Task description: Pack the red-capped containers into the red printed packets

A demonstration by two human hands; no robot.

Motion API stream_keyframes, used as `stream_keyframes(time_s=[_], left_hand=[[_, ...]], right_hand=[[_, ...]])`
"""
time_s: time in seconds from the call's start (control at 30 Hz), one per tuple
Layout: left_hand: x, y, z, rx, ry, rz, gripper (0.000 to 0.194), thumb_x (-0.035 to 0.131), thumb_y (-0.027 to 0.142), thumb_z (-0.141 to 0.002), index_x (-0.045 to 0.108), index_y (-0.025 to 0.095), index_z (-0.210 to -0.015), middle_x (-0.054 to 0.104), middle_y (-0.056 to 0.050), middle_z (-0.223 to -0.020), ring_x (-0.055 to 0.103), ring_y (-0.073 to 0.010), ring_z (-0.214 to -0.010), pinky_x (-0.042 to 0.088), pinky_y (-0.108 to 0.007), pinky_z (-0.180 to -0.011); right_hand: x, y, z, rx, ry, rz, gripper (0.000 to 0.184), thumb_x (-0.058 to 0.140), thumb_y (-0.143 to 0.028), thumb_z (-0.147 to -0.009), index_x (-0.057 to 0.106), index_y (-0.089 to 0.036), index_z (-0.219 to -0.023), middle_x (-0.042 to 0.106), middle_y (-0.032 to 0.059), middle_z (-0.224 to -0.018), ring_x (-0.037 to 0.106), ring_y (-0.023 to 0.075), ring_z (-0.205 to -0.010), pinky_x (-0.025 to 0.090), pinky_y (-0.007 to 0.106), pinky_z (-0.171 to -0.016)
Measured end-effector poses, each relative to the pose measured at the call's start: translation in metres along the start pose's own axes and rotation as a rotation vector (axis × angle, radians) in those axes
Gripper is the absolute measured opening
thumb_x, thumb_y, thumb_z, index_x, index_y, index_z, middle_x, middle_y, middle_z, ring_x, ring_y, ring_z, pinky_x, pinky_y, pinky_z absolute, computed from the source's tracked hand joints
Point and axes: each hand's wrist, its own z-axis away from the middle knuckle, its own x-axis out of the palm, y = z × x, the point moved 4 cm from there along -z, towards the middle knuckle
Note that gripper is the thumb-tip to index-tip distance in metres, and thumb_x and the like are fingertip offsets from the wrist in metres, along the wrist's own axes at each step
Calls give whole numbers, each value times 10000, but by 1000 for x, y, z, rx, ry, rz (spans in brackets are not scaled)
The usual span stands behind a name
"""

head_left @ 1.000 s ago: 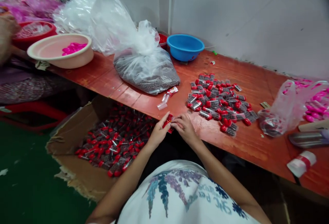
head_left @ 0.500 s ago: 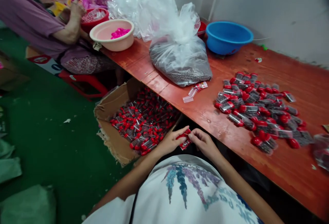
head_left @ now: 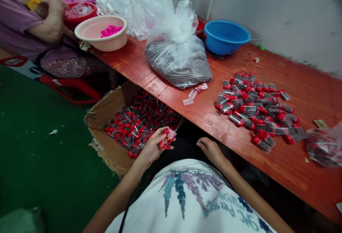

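My left hand (head_left: 154, 145) holds a small red printed packet (head_left: 167, 139) with a pink end, between thumb and fingers, above the near edge of a cardboard box (head_left: 103, 145). The box holds many small clear tubes with red caps and dark contents (head_left: 139, 126). Apart from the packet, my right hand (head_left: 212, 151) is beside the table's front edge, its fingers curled together; whatever they may hold is hidden. On the table (head_left: 165, 87) near my hands lie another red packet (head_left: 201, 87) and small clear pieces (head_left: 188, 101).
A pile of red-capped tubes (head_left: 256, 108) covers the table's right part, beside a clear plastic bag (head_left: 324, 147). Further back stand a tied bag of dark beads (head_left: 181, 65), a blue basin (head_left: 227, 35) and a cream basin (head_left: 103, 42). A co-worker (head_left: 24, 30) sits at left.
My hands have separated. The left has moved left with the red packet, now showing its printed side; the right has come off the packet. The view has shifted slightly right.
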Motion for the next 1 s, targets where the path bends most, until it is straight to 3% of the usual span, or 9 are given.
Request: stream_keyframes(time_s=[0.13,0.3,0.43,0.5,0.6,0.67,0.73,0.83,1.0], left_hand=[[22,9,-14,0,-20,45,406,589,149,-752,577,189,-1156,672,-103,-1062,673,-260,-882,579,-402,-663],[40,10,-29,-15,-40,-41,494,635,114,-693,586,149,-1184,692,-102,-1027,679,-213,-824,559,-309,-697],[43,19,-44,30,-72,-266,486,707,209,-700,583,159,-1167,690,-85,-968,669,-189,-779,541,-296,-674],[46,29,-53,115,-123,-426,465,732,223,-677,589,166,-1115,679,-48,-908,659,-166,-765,520,-272,-685],[62,40,-69,194,-277,-654,449,739,234,-658,551,178,-1062,653,-4,-819,643,-155,-717,497,-268,-660],[79,45,-81,216,-398,-796,466,722,240,-671,514,191,-1085,644,4,-789,631,-162,-695,489,-280,-637],[99,50,-97,291,-447,-920,496,718,244,-671,502,202,-1116,633,3,-793,620,-166,-703,487,-290,-643],[123,61,-126,466,-373,-947,496,753,271,-628,536,191,-1067,621,-30,-900,614,-169,-786,490,-298,-705],[141,62,-183,500,-355,-933,382,722,301,-642,610,143,-971,658,-67,-921,625,-181,-778,500,-330,-729]], right_hand=[[30,4,-32,-37,2,54,205,509,-123,-784,685,-221,-820,660,65,-858,633,231,-825,495,384,-800],[40,2,-66,-37,80,-7,389,517,-96,-780,632,-179,-1142,627,130,-1156,530,272,-1182,382,453,-1025],[32,-20,-50,-69,102,-106,335,422,-172,-886,618,-207,-1155,683,77,-1031,655,194,-944,515,360,-866],[17,-33,-36,-76,235,-191,337,396,-244,-922,569,-224,-1211,676,63,-1003,663,165,-839,543,318,-759],[-8,-50,-27,-155,394,-263,518,575,-321,-843,451,-246,-1340,589,100,-1177,622,188,-942,532,294,-717],[-17,-58,-33,-216,345,-256,653,685,-300,-750,446,-263,-1356,582,95,-1196,603,200,-966,518,302,-746],[-23,-59,-47,-205,321,-301,568,690,-270,-730,543,-260,-1279,637,65,-1098,608,197,-929,501,320,-792],[-30,-49,-72,-56,410,-485,321,614,-307,-774,669,-193,-1069,686,43,-905,630,189,-806,506,310,-732],[-42,-33,-104,95,520,-492,359,482,-361,-847,604,-139,-1101,672,44,-793,623,172,-661,505,299,-630]])
